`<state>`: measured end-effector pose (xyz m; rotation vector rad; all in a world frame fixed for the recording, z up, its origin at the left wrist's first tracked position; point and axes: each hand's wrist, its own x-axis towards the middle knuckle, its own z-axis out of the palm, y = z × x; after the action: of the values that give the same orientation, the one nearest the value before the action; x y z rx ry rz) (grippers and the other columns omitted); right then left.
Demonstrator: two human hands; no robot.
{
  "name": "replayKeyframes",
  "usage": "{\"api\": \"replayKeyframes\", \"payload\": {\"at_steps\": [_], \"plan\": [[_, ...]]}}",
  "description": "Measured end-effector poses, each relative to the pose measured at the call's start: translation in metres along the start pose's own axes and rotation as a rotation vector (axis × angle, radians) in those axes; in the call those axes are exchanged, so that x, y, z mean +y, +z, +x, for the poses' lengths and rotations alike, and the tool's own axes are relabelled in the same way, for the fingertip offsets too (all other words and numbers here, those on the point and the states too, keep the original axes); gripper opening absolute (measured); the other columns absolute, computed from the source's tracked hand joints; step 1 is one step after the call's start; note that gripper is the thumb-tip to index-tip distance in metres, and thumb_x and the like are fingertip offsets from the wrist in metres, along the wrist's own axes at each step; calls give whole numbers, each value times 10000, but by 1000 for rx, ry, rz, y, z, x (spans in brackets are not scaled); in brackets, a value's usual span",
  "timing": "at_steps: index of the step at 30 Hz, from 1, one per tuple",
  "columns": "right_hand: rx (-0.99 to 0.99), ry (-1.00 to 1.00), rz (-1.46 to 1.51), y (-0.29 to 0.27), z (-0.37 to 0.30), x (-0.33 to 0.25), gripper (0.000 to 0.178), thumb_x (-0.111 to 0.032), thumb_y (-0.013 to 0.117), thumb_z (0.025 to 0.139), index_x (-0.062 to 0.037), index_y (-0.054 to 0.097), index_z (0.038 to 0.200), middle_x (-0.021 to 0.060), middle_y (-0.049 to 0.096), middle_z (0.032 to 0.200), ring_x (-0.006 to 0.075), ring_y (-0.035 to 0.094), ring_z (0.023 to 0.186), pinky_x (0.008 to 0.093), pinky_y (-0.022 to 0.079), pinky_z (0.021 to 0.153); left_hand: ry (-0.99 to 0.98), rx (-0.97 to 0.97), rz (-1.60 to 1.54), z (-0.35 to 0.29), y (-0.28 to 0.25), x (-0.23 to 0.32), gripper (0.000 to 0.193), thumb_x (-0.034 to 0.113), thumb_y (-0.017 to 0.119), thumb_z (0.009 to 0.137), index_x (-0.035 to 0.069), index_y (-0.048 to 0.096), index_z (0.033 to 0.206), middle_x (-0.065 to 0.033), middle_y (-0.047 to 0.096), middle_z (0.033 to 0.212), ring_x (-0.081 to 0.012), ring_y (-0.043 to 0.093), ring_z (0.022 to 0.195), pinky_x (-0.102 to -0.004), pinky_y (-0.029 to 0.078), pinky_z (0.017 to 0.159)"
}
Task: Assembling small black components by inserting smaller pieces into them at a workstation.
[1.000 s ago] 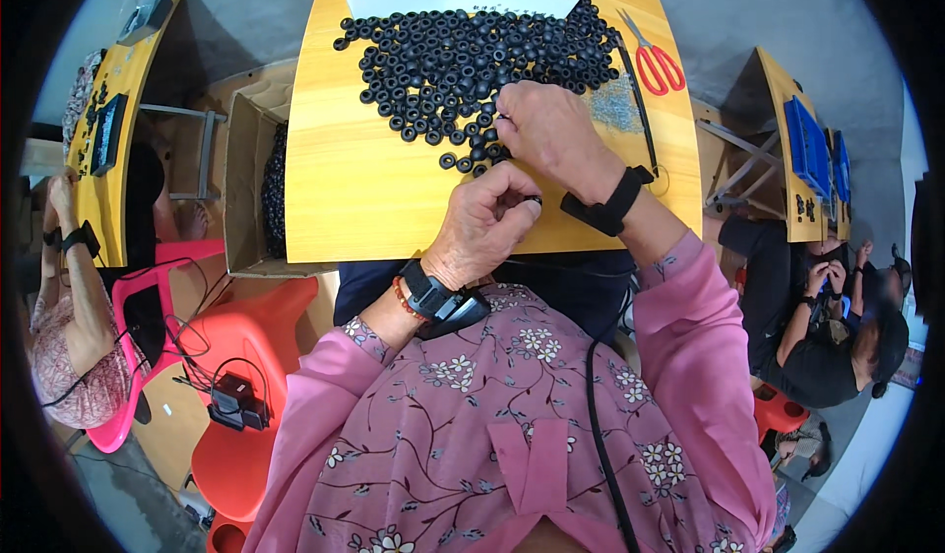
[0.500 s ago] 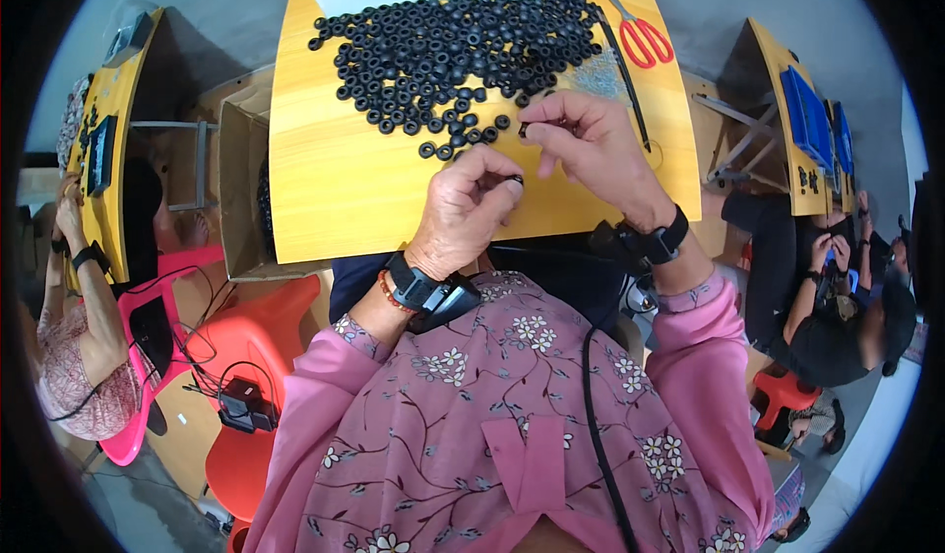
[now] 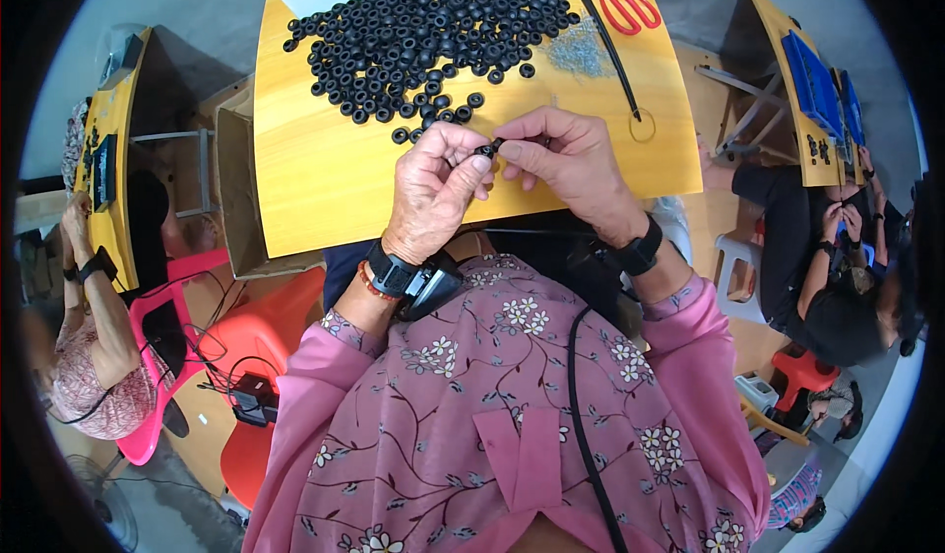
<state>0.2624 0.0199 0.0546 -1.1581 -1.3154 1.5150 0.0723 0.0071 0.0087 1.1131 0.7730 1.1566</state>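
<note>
My left hand (image 3: 433, 184) pinches a small black ring-shaped piece (image 3: 483, 150) between thumb and forefinger, just above the near part of the yellow table. Close against it, my right hand (image 3: 566, 164) is closed in a pinch on a small dark piece (image 3: 499, 144), mostly covered by the fingers. The two pieces meet or nearly meet; I cannot tell whether they are joined. Beyond my hands spreads a large heap of black rings (image 3: 413, 46), with several loose ones at its near edge.
Thin clear or silvery bits (image 3: 579, 51) lie right of the heap. Red-handled scissors (image 3: 630, 9), a black rod (image 3: 612, 53) and a thin loop (image 3: 642, 127) are at the table's right. A cardboard box (image 3: 241, 198) stands left. People work at side tables (image 3: 113, 198).
My right hand has moved left and slightly down, bringing its piece to the one in my left hand. The left hand has risen a little. The view has shifted slightly.
</note>
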Motion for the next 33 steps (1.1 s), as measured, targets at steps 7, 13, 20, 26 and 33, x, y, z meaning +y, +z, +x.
{"api": "replayKeyframes", "payload": {"at_steps": [7,13,20,26,33], "plan": [[27,8,32,0,-1,4,148,-67,727,899,17,719,1021,49,719,837,83,674,715,202,520,584,-13,7,-6,-1,1,1,121,33,635,967,-10,581,1067,-65,664,861,-100,618,728,-237,540,674],[17,-8,-14,0,-2,5,127,-62,722,906,15,719,1007,45,716,832,78,669,711,190,509,583,-22,16,-31,-1,1,0,131,27,649,959,-14,588,1067,-68,667,860,-105,621,716,-237,541,673],[19,-66,-92,2,-3,3,107,-49,697,922,31,714,992,36,712,838,82,668,737,204,525,641,-27,29,-51,-1,3,0,106,17,642,963,-16,599,1054,-44,654,850,-78,604,709,-216,522,639],[14,-186,-234,3,-3,-1,105,-15,687,905,19,717,1000,29,669,847,95,650,752,225,513,660,-65,12,-30,0,0,-1,126,50,636,974,-11,594,1075,-80,686,907,-101,640,730,-224,542,618],[12,-436,-440,2,3,-1,141,-2,710,858,-43,733,991,55,607,797,158,600,724,278,481,645,-87,-7,-35,0,-1,0,139,94,620,994,-7,583,1081,-80,686,914,-85,624,702,-207,509,575]]}}
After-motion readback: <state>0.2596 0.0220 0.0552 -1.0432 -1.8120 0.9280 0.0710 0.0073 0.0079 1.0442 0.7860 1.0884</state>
